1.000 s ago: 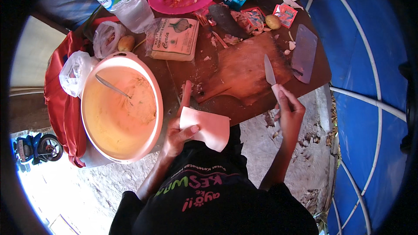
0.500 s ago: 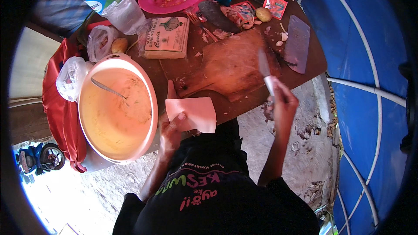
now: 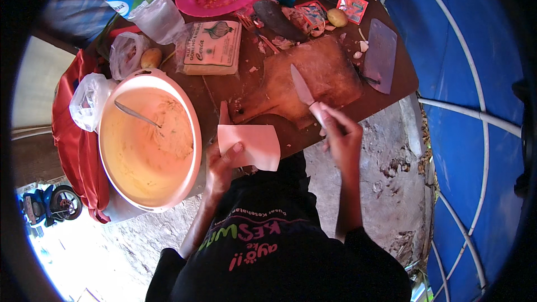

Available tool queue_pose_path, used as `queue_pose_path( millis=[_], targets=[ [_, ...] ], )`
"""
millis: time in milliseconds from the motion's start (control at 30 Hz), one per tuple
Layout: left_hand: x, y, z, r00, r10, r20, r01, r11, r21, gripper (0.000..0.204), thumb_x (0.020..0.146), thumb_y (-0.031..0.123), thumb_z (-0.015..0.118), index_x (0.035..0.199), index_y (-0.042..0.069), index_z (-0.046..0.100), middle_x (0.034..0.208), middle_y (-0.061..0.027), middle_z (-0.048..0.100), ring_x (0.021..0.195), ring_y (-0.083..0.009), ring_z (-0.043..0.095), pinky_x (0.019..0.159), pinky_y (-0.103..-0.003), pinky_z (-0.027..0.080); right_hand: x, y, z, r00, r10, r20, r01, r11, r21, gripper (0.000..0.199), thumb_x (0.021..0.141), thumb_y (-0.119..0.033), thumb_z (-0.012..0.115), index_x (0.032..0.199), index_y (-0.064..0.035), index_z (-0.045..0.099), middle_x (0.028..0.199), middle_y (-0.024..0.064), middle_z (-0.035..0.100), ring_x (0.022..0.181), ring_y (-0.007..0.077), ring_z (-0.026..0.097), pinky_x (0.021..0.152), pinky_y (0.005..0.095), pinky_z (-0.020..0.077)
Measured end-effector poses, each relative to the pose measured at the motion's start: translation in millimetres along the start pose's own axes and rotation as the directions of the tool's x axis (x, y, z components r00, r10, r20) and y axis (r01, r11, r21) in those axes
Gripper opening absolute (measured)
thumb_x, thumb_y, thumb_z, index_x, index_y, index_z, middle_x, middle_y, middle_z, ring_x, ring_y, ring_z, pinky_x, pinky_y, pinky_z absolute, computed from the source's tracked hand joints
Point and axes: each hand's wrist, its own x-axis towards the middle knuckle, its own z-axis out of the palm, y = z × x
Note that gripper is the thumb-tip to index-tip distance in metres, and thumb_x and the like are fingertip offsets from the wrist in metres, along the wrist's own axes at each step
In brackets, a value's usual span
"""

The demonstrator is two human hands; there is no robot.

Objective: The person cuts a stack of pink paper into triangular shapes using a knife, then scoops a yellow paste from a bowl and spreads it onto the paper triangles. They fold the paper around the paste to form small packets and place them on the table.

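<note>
My left hand [image 3: 220, 166] pinches a square, pale dumpling wrapper [image 3: 257, 141] by its left side, thumb on top, at the table's near edge. In my right hand [image 3: 342, 137] is a kitchen knife [image 3: 302, 86] with a white handle, its blade pointing away and slightly left above the wooden cutting board [image 3: 330, 70]. The wrapper and the knife are apart. Left of my left hand stands a large basin [image 3: 197, 134] with a pale, paste-like filling [image 3: 174, 132] smeared inside. A metal spoon [image 3: 136, 113] rests in the filling.
Behind the basin are plastic bags [image 3: 89, 100], a big water bottle [image 3: 159, 19] and a packet of wrappers [image 3: 210, 50]. A pink plate [image 3: 193, 5] holds chopped bits. A purple rectangular board [image 3: 381, 59], a potato [image 3: 337, 17] and sachets [image 3: 352, 8] lie toward the right.
My right hand has brought the knife left, and its blade now tilts left over the board. The left hand with the wrapper has shifted only slightly.
</note>
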Motion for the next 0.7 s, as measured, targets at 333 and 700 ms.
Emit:
queue_pose_path(
  millis=[333,700],
  targets=[
    [1.1,-2.3,-8.7,0.998,-0.026,0.06,0.024,0.999,0.04,0.057,0.093,0.018,0.061,0.143,-0.007,0.047,0.146,-0.0089,0.05,0.103,-0.0111,0.057,0.091,-0.029,0.046,9.4,-7.4,1.1,0.999,-0.012,-0.046,0.012,1.0,0.004,0.028,0.098,-0.02,0.067,0.122,-0.0077,0.071,0.078,0.0037,0.066,0.054,0.0061,0.054,0.043,0.0224,0.0429],
    [-0.7,0.4,-4.9,0.999,-0.007,-0.039,0.006,0.999,-0.038,0.059,0.095,0.017,0.059,0.148,-0.004,0.042,0.11,-0.0085,0.066,0.088,-0.0114,0.063,0.08,-0.026,0.051,14.8,-2.2,-11.4,0.992,-0.08,-0.102,0.075,0.996,-0.052,0.025,0.098,-0.02,0.067,0.12,-0.0078,0.073,0.084,0.0039,0.07,0.059,0.0058,0.055,0.044,0.022,0.043]
  ],
)
